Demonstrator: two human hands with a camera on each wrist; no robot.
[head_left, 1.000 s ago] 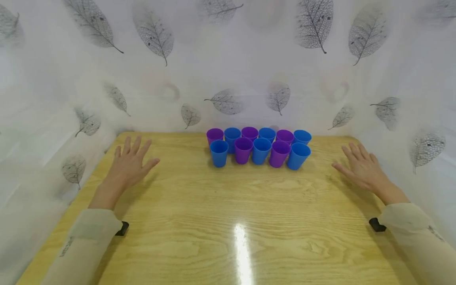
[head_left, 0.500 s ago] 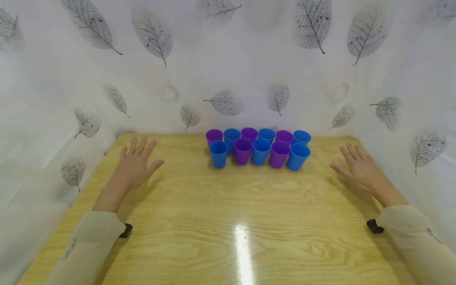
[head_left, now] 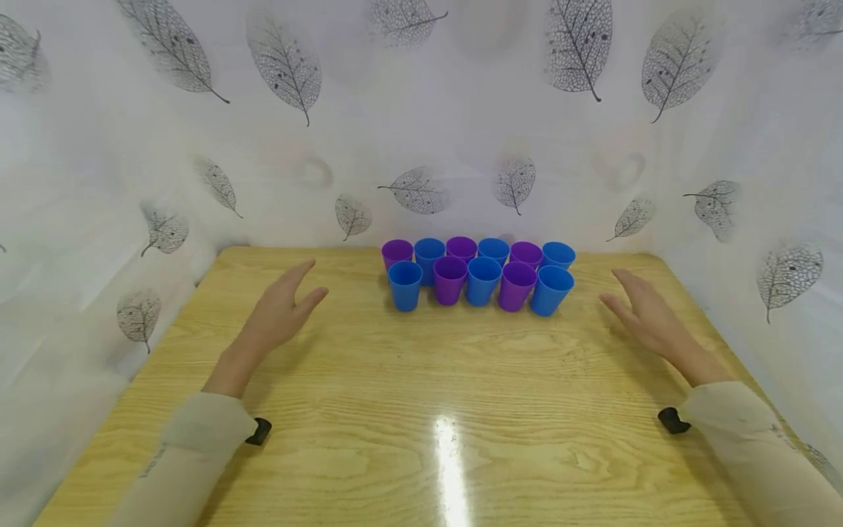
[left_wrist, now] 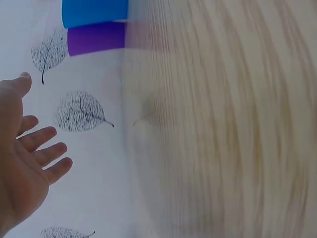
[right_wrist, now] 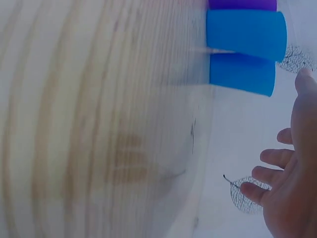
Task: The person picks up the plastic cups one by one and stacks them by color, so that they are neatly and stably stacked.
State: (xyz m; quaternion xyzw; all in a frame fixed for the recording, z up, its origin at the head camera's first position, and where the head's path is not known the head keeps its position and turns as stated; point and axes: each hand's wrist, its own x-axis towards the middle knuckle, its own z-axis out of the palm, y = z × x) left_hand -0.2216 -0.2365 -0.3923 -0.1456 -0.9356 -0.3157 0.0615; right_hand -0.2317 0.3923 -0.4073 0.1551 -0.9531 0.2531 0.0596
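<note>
Blue and purple cups stand upright in two rows near the back of the table, mouths up. At the front row's left end is a blue cup (head_left: pixel 405 288), with a purple cup (head_left: pixel 451 282) beside it; another blue cup (head_left: pixel 551 293) ends that row on the right. My left hand (head_left: pixel 275 313) hovers over the table left of the cups, fingers extended, thumb apart, holding nothing. To the right of the cups my right hand (head_left: pixel 648 316) is likewise held with extended fingers and grips nothing. Both wrist views show the hands apart from the cups.
The wooden table (head_left: pixel 369 410) reaches back to a white sheet (head_left: pixel 448 132) printed with grey leaves, which also hangs along both sides. Light glares off the table's front middle. A black band piece (head_left: pixel 673 420) sticks out at the right sleeve.
Both hands have moved inward toward the cups, the left one farther. They have turned from palms down with spread fingers to more edge-on. The cups have not moved.
</note>
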